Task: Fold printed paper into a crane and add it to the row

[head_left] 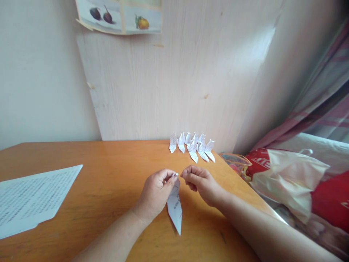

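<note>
A folded white paper figure (175, 209) with printed marks tapers to a point toward me, over the middle of the table. My left hand (158, 191) pinches its narrow upper end between thumb and forefinger. Just to the right, my right hand (199, 182) is closed, thumb against curled fingers, close beside the paper's tip. Whether anything sits between the right fingertips is too small to make out. Several similar folded paper figures (192, 150) stand grouped at the table's back right.
Sheets of printed paper (40, 193) lie on the wooden table (114, 203) at the left. A pale panel (169, 87) with fruit pictures (120, 16) rises behind. Beyond the right edge are a white plastic bag (291, 178), red bags and a curtain (316, 94).
</note>
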A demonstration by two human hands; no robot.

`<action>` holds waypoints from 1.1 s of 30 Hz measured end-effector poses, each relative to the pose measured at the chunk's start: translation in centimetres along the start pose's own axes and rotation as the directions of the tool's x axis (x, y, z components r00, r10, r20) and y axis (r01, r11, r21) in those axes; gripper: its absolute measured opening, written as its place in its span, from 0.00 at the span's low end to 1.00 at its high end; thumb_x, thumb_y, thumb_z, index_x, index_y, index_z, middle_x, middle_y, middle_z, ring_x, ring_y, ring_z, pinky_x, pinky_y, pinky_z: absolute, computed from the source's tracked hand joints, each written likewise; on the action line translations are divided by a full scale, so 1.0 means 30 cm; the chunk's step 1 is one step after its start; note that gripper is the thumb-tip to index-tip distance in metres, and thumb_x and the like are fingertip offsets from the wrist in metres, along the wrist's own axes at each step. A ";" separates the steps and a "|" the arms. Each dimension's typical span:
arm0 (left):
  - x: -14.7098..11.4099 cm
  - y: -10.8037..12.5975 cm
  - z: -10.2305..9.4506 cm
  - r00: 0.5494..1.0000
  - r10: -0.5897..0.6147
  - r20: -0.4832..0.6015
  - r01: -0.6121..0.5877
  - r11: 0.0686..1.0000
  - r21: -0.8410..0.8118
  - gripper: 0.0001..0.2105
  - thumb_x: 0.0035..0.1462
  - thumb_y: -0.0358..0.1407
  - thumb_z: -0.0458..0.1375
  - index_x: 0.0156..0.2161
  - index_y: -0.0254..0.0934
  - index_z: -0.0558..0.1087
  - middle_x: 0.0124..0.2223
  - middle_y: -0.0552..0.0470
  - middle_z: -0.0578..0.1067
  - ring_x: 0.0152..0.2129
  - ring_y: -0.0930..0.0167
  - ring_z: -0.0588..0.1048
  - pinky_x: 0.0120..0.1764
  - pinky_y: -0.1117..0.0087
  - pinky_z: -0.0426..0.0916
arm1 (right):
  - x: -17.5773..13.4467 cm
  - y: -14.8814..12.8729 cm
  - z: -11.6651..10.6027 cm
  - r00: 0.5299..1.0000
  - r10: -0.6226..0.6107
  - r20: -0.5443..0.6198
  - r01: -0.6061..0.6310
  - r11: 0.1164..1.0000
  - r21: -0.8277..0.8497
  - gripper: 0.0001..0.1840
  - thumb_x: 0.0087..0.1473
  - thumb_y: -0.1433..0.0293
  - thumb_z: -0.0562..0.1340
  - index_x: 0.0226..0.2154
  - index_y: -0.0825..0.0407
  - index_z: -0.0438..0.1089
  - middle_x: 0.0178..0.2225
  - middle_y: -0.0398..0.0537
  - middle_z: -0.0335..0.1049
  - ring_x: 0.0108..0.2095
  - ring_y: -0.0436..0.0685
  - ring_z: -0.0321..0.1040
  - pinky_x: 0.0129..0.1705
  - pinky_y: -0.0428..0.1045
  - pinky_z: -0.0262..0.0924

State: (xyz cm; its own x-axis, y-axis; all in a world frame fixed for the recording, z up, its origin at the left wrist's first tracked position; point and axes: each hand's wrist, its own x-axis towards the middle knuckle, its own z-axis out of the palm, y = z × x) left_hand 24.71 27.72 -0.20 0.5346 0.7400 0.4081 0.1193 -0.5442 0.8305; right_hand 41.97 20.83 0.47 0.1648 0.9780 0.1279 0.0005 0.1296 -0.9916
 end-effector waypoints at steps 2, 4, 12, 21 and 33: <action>-0.001 0.004 0.000 1.000 0.021 -0.002 -0.021 0.999 0.025 0.09 0.62 0.40 0.57 0.37 0.38 0.77 0.33 0.54 0.79 0.30 0.71 0.75 0.35 0.73 0.67 | 0.000 -0.002 -0.001 0.999 0.032 0.012 -0.032 0.996 0.079 0.06 0.52 0.66 0.64 0.28 0.53 0.70 0.21 0.39 0.61 0.20 0.47 0.52 0.22 0.45 0.43; -0.002 0.007 0.000 0.999 0.047 -0.012 -0.046 0.997 0.059 0.08 0.62 0.39 0.57 0.37 0.39 0.76 0.33 0.54 0.79 0.31 0.71 0.75 0.36 0.72 0.67 | -0.002 -0.005 -0.002 0.998 0.063 0.025 -0.066 0.989 0.130 0.08 0.52 0.66 0.65 0.27 0.53 0.70 0.21 0.40 0.61 0.20 0.46 0.51 0.21 0.45 0.41; -0.008 0.004 0.007 0.988 0.157 -0.007 -0.154 0.975 0.160 0.06 0.64 0.36 0.56 0.36 0.40 0.75 0.33 0.56 0.77 0.31 0.73 0.75 0.37 0.73 0.66 | -0.005 -0.008 -0.004 0.987 0.142 0.077 -0.156 0.966 0.206 0.11 0.52 0.66 0.66 0.23 0.53 0.68 0.19 0.40 0.60 0.19 0.46 0.50 0.20 0.47 0.38; -0.010 0.007 0.012 0.983 0.184 -0.004 -0.178 0.959 0.221 0.06 0.63 0.35 0.57 0.35 0.40 0.74 0.32 0.57 0.76 0.30 0.74 0.74 0.36 0.74 0.64 | -0.003 -0.016 -0.007 0.979 0.169 0.112 -0.195 0.936 0.293 0.09 0.51 0.66 0.67 0.25 0.53 0.69 0.20 0.40 0.62 0.19 0.46 0.51 0.20 0.46 0.38; -0.009 0.013 0.013 0.982 0.187 0.006 -0.183 0.952 0.246 0.06 0.63 0.35 0.57 0.34 0.40 0.74 0.30 0.56 0.74 0.28 0.73 0.73 0.34 0.73 0.64 | -0.006 -0.027 0.006 0.983 0.164 0.085 -0.182 0.939 0.292 0.14 0.47 0.65 0.71 0.23 0.53 0.66 0.18 0.38 0.59 0.18 0.45 0.47 0.20 0.46 0.36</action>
State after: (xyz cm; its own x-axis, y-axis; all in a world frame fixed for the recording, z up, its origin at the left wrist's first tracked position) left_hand 24.94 27.14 -0.15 0.5526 0.6229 0.5538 0.2219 -0.7504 0.6226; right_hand 41.76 20.57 1.25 0.0783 0.9963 -0.0353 -0.3178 -0.0086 -0.9481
